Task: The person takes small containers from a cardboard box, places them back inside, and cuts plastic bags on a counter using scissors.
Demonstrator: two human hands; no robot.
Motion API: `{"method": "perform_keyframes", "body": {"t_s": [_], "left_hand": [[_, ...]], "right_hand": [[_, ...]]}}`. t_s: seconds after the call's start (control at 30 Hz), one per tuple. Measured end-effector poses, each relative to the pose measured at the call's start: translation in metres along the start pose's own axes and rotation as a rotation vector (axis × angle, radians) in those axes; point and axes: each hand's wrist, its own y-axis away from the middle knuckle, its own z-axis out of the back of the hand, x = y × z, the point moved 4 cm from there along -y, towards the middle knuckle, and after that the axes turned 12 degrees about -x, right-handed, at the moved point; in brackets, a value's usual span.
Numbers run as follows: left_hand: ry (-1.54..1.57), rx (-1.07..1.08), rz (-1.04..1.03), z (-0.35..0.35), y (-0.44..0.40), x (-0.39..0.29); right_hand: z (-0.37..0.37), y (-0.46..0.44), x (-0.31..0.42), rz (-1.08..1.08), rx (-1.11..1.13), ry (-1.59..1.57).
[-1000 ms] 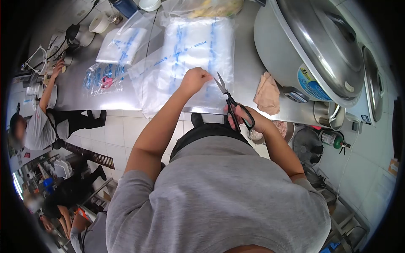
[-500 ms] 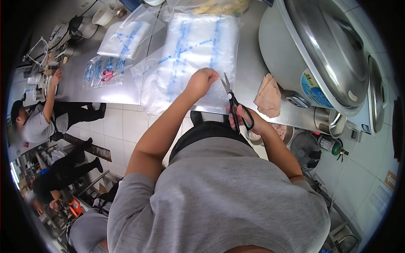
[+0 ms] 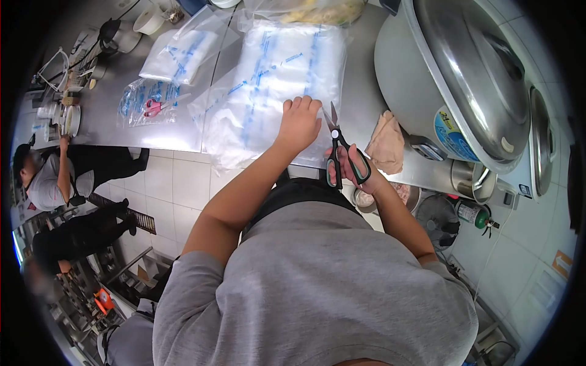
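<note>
My left hand is palm down over a flat stack of clear plastic bags with blue print. Its fingers are curled at the plastic, and the fingertips are hidden beneath. In my right hand is a pair of scissors with black handles, pointing away from me. The blades are slightly apart, close to the left fingers and over the right part of the plastic. A crumpled brown cloth or paper lies to the right of the scissors.
A large lidded tub stands at right, with a metal pot nearer me. Another plastic bag stack and pink-handled scissors lie left. A bowl of minced-looking food sits below the table edge. Co-workers are at far left.
My left hand has turned from a pinch beside the blades to palm down, fingers curled. The scissors have turned slightly more upright. A co-worker's arm at left has lowered.
</note>
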Motion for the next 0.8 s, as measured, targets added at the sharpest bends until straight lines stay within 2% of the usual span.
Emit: {"method": "perform_keyframes", "body": {"t_s": [0.07,0.3,0.5,0.6,0.8], "left_hand": [[-0.065,0.007,-0.027,-0.008,0.001,0.005],[-0.073,-0.015,-0.169,0.001,0.004,0.002],[-0.102,0.019,-0.132,0.008,0.007,-0.002],[-0.051,-0.121,-0.021,0.014,0.000,-0.011],[-0.092,-0.092,-0.112,0.001,0.004,-0.004]], "right_hand": [[0.001,0.000,0.005,0.008,-0.062,0.035],[0.007,0.002,0.029,0.015,-0.221,0.558],[0.009,-0.005,0.026,-0.022,-0.260,0.533],[0.002,-0.002,0.022,-0.015,-0.268,0.506],[0.000,0.001,0.025,0.001,-0.324,0.497]]}}
